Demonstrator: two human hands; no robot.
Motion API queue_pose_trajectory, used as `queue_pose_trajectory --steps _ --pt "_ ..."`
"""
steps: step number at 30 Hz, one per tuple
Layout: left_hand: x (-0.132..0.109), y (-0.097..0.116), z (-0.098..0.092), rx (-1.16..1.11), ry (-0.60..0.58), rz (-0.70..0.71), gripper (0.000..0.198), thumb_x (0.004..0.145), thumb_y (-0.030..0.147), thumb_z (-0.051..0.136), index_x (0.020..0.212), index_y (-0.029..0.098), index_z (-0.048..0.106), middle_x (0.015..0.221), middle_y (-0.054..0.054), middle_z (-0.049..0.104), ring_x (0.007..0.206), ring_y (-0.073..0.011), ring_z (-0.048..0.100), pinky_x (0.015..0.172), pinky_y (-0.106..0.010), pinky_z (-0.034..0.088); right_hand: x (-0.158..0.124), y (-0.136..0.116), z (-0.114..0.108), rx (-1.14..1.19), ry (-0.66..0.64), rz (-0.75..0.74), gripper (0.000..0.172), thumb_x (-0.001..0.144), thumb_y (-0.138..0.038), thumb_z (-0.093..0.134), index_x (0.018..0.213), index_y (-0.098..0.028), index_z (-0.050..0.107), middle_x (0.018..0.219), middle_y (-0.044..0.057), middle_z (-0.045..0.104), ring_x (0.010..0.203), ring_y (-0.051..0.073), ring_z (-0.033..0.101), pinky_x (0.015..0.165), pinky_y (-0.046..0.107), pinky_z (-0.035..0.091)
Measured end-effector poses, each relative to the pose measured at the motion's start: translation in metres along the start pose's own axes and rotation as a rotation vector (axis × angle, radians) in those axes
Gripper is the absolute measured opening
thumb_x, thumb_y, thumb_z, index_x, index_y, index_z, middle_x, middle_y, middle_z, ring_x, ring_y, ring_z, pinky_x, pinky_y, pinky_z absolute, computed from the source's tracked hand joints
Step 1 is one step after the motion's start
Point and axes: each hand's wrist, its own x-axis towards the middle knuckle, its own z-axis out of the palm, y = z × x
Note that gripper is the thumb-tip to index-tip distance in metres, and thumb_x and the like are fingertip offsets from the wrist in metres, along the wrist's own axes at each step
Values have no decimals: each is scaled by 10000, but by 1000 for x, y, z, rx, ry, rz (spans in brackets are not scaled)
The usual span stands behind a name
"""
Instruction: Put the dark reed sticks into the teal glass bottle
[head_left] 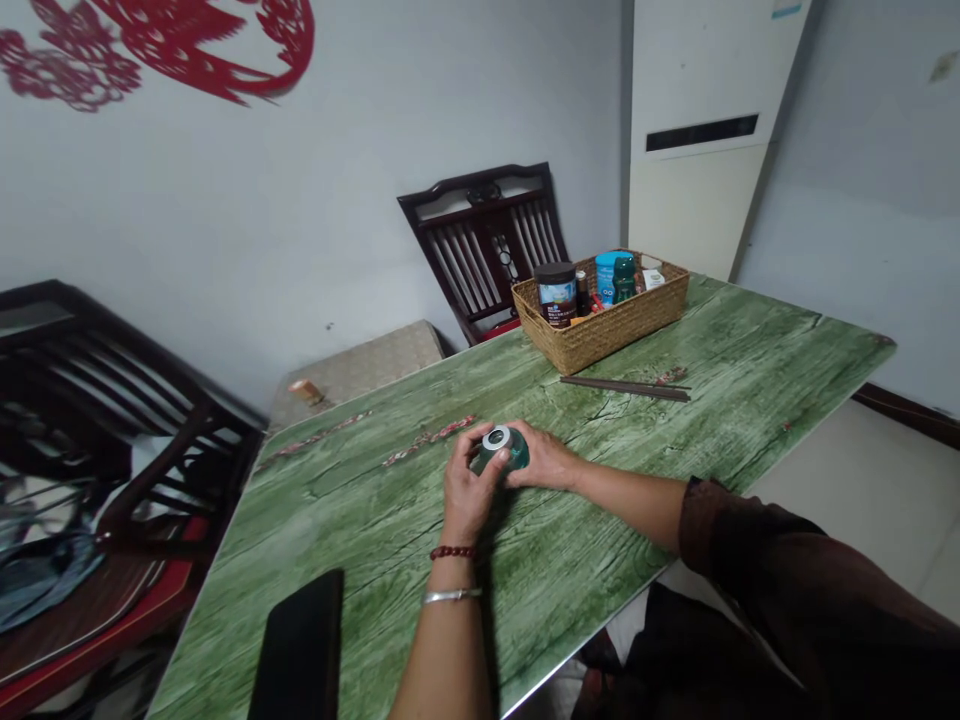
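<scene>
Both my hands wrap round a small, dark green, rounded jar (518,455) with a silver ring-shaped top and a dark opening in its middle. It is at the centre of the green table, upright or nearly so; whether its base touches the tabletop is hidden. My left hand (466,488) closes on its left and near side, the thumb lying by the silver rim. From the right, my right hand (547,460) grips the other side with the fingers partly hidden behind the jar. A bead bracelet and a silver bangle circle my left wrist.
The green wood-patterned table (390,540) bears a black phone (298,645) at near left and dark chopstick-like sticks (626,388) beyond my hands. Behind these stands a wicker basket (600,340) of jars and bottles. Dark wooden chairs (487,235) stand behind and at left.
</scene>
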Motion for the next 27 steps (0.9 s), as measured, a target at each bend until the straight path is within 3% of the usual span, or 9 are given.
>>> queue_pose_trajectory --steps 9,15,17,20,23,27 --pt "0 3 -1 113 19 43 351 760 382 766 1048 231 634 1058 -65 660 1038 -241 614 971 -404 449 1 2 1 -29 -11 -37 761 632 -395 838 1283 -224 483 1104 55 682 966 241 662 803 328 493" --pt "-2 10 -9 -52 -151 -45 406 800 428 721 1157 253 639 1152 -91 653 1110 -263 608 989 -412 460 0 -2 -2 2 -14 -49 768 627 -409 847 1279 -231 482 1116 57 676 994 257 660 816 340 488" --pt "-1 11 -6 -37 -115 -20 484 755 447 754 1181 256 627 1211 -97 624 1148 -272 589 1003 -419 457 -1 -3 -3 16 -14 -40 768 620 -393 856 1272 -232 484 1110 54 678 988 256 662 811 335 484" --pt "2 14 3 150 46 73 599 663 444 822 1185 251 599 1204 -88 590 1111 -268 578 1014 -440 444 -1 -3 -3 33 -27 -38 745 621 -351 855 1259 -235 487 1098 47 682 980 252 664 800 323 482" --pt "2 20 6 320 135 110 542 693 419 807 1156 242 588 1107 -68 610 1047 -257 586 1016 -455 428 -1 -1 -2 8 -18 -38 730 638 -355 837 1262 -232 479 1093 50 680 980 255 664 802 327 485" --pt "-1 26 -1 163 -119 89 505 857 421 647 1318 261 516 1295 -97 593 1231 -273 555 1072 -448 397 0 0 -1 -13 -7 -41 752 632 -411 841 1263 -221 479 1093 61 677 978 263 664 803 341 488"
